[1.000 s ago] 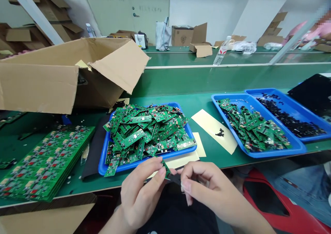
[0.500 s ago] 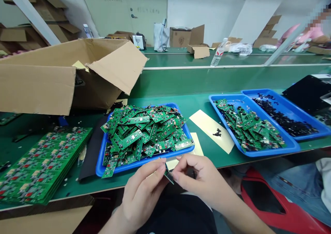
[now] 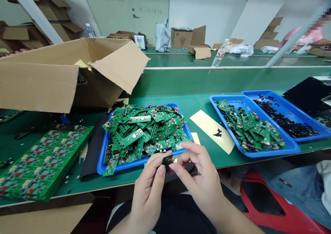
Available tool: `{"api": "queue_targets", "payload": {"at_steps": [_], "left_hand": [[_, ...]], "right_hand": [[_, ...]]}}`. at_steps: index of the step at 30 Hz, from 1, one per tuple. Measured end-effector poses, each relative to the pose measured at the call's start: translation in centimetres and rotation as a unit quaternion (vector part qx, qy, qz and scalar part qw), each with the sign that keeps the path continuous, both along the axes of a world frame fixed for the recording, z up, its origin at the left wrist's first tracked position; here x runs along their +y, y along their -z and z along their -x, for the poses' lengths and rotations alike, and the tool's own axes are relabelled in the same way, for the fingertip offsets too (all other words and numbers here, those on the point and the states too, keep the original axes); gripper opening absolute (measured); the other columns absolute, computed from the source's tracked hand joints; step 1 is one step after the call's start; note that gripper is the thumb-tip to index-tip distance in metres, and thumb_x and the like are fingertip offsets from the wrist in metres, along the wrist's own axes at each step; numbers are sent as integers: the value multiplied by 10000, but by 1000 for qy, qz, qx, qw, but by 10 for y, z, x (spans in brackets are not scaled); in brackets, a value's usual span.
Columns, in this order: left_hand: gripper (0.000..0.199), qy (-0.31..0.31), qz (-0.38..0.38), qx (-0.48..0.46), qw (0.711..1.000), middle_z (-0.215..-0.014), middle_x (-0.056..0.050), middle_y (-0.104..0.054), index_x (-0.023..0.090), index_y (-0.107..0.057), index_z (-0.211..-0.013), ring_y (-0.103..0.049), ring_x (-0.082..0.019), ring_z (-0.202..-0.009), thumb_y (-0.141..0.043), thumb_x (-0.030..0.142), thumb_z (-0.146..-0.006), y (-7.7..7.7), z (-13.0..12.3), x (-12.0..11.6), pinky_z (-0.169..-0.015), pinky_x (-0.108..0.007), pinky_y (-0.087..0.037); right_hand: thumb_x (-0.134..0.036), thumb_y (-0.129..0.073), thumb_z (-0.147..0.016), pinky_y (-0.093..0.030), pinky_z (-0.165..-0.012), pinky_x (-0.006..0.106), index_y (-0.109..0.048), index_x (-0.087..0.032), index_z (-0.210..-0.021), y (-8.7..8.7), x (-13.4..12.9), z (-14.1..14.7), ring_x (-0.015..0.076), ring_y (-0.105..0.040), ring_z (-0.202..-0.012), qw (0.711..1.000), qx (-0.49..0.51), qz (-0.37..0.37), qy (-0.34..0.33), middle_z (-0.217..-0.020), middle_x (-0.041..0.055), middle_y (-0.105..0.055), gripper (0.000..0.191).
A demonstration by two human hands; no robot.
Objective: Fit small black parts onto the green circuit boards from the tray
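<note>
A small circuit board (image 3: 168, 160) is pinched between the thumb and fingers of my left hand (image 3: 148, 189), with a dark part showing on its face. My right hand (image 3: 205, 177) meets the board's right end, its thumb and a curled finger closed there and the index finger lifted. What lies between those right fingertips is partly hidden. Just beyond both hands, a blue tray (image 3: 100, 163) is heaped with green circuit boards (image 3: 131, 139).
Stacked board panels (image 3: 43, 161) lie left, below an open carton (image 3: 38, 89). Yellow paper (image 3: 204, 123) with black bits (image 3: 217, 133) lies right of the heap. Further right are a tray (image 3: 271, 154) of boards and another tray (image 3: 322, 134) of black parts (image 3: 292, 122).
Both hands have risen slightly, and the board has been turned so its face with the dark part shows. My right index finger has lifted away from the thumb.
</note>
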State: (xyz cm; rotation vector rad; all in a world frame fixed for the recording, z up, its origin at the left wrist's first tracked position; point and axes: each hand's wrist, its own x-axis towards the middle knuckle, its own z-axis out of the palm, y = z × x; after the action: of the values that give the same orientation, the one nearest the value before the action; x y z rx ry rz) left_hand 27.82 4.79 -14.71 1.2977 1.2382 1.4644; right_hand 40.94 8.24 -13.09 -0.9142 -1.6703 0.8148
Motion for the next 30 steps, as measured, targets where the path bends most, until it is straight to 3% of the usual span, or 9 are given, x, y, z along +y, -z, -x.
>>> {"api": "queue_targets", "payload": {"at_steps": [3, 5, 10, 13, 16, 21, 23, 26, 30], "left_hand": [[259, 8, 28, -65, 997, -1136, -17, -616, 330, -639, -1118, -612, -129, -934, -470, 280, -928, 3, -2, -2, -759, -171, -528], [260, 14, 38, -83, 996, -1072, -22, -629, 319, -634, -1130, -614, -126, -858, -479, 289, -923, 3, -2, -2, -704, -175, -528], [237, 31, 49, -64, 996, -826, -4, -630, 267, -658, -1056, -562, -105, -670, -459, 283, -928, -3, 0, 0, -616, -187, -484], [225, 48, 55, 14, 997, -721, 9, -603, 219, -678, -901, -533, -99, -603, -455, 246, -918, -10, 6, 3, -609, -200, -461], [236, 109, 90, 88, 986, -671, 5, -605, 190, -659, -796, -532, -108, -565, -452, 234, -901, -20, 14, 9, -595, -219, -459], [287, 210, 107, 127, 964, -596, 8, -567, 197, -640, -730, -504, -120, -508, -424, 277, -901, -29, 22, 19, -484, -214, -437], [288, 222, 90, 139, 961, -580, 12, -558, 202, -656, -765, -496, -120, -497, -413, 267, -906, -29, 23, 21, -466, -207, -436], [282, 220, 79, 153, 960, -583, 11, -579, 202, -682, -885, -522, -122, -503, -403, 238, -911, -24, 25, 22, -465, -201, -463], [266, 191, 31, 198, 961, -661, -9, -648, 217, -685, -934, -604, -147, -581, -420, 224, -912, -13, 24, 22, -539, -230, -530]], "right_hand": [[-119, -528, -871, -471, -890, 388, -551, -225, -909, -4, 2, -3, 122, -609, -602, 998, -56, -37, -6, -681, -42, -638, 115], [-98, -512, -878, -388, -984, 451, -564, -215, -859, -7, 3, -6, 128, -617, -650, 991, -99, -85, 12, -719, -30, -654, 130], [-79, -498, -888, -343, -1017, 479, -579, -191, -862, -9, 10, -13, 133, -616, -699, 970, -175, -166, 34, -777, 1, -653, 140], [-66, -482, -893, -333, -1019, 484, -587, -180, -851, -9, 14, -16, 138, -611, -708, 956, -204, -205, 54, -791, 19, -650, 162], [-76, -458, -907, -294, -1044, 514, -589, -194, -809, -11, 16, -19, 145, -600, -706, 942, -232, -234, 64, -762, 12, -641, 201], [-65, -443, -909, -131, -1107, 585, -609, -212, -840, -13, 19, -24, 190, -607, -945, 911, -302, -279, 1, -819, 21, -672, 233], [-52, -432, -907, -132, -1103, 599, -614, -200, -825, -11, 20, -26, 198, -596, -996, 902, -312, -298, -25, -827, 32, -676, 249], [-37, -460, -889, -187, -1083, 616, -616, -172, -843, -8, 22, -28, 232, -548, -1112, 891, -315, -323, -47, -1020, 107, -654, 211], [-8, -516, -816, -215, -1048, 660, -608, -170, -1018, -8, 21, -28, 295, -450, -1227, 902, -286, -318, -56, -1287, 184, -478, 275]]}}
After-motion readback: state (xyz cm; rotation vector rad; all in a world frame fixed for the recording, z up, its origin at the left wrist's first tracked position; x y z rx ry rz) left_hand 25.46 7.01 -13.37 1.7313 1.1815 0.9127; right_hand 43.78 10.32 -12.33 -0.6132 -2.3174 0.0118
